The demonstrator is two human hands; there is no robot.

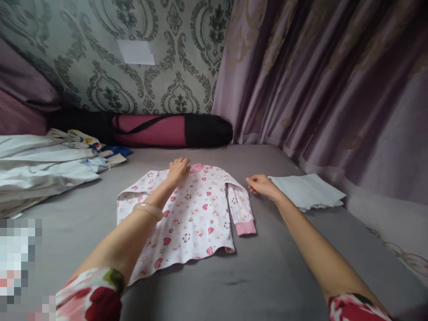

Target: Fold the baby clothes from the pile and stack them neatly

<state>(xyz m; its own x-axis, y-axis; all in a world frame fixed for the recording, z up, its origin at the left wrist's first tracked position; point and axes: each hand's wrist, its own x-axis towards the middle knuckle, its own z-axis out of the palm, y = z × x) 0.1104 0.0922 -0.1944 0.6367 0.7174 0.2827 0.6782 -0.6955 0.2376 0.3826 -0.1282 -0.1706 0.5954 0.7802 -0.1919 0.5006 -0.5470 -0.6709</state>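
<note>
A small white long-sleeved shirt with pink hearts and flowers lies spread on a grey sheet, its pink collar at the far side. My left hand rests on the shirt beside the collar, fingers apart and pointing away from me. Just right of the shirt's shoulder is my right hand, off the fabric, its fingers drawn together; whether anything small is between them I cannot make out. The right sleeve lies bent down toward me, ending in a pink cuff. My left forearm hides part of the other sleeve.
A folded white cloth lies right of my right hand. At the left is a pile of light clothes. A long black and maroon bag lies along the patterned wall. Purple curtains hang at the right.
</note>
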